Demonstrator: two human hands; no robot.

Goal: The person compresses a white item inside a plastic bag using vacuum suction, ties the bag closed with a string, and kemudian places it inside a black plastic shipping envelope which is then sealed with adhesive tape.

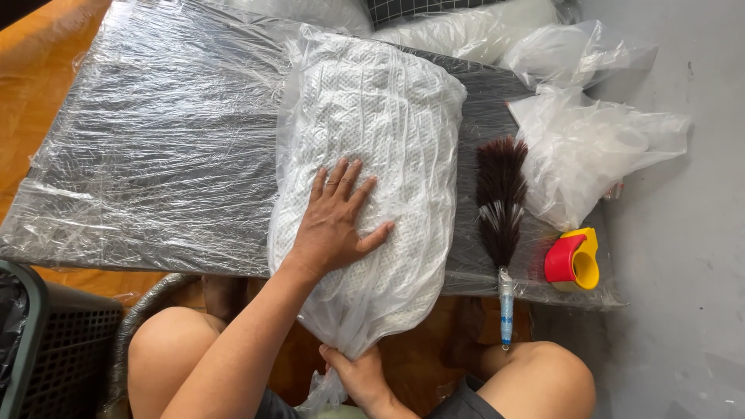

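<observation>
On the wrapped black board [155,155], the white pillow [365,155] sits inside a clear bag [299,101], right of the board's middle. Left hand [335,221] lies flat and open on the pillow; right hand [358,376] is clenched on the bag's gathered neck below the board's near edge. Risk: thin film tears under a hard pull, or trapped air bulges back.
</observation>
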